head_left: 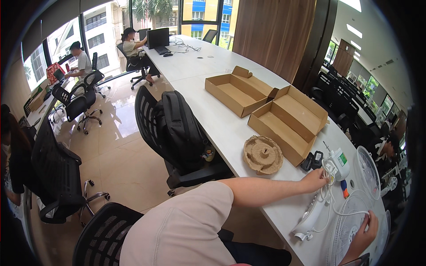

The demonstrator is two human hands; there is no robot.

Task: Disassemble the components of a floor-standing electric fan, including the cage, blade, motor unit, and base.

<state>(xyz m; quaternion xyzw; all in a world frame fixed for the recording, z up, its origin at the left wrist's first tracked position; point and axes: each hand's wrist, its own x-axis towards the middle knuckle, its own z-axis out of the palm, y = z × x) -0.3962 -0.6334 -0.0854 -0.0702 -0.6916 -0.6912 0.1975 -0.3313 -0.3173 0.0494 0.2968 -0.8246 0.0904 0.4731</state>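
Note:
My left hand [314, 180] reaches across the white table, its fingers closed on a bundle of looped white cord [328, 181]. Right beside it lies a white fan motor housing [339, 165] with a green label and a thin metal shaft. A length of the same cord runs over to my right hand [364, 235], whose fingers pinch it above a round white wire fan grille [348, 224]. Below my left hand lies the white fan stand [308, 216]. A small orange-and-blue handled tool [345, 188] rests near the housing.
Two open cardboard boxes [288, 133] and a round moulded-pulp piece [263, 155] stand on the table [191, 73]. Black plastic parts [313, 160] sit by the housing. Another grille [367, 170] is at the right edge. A chair holding a black backpack [179, 119] stands left; people sit farther off.

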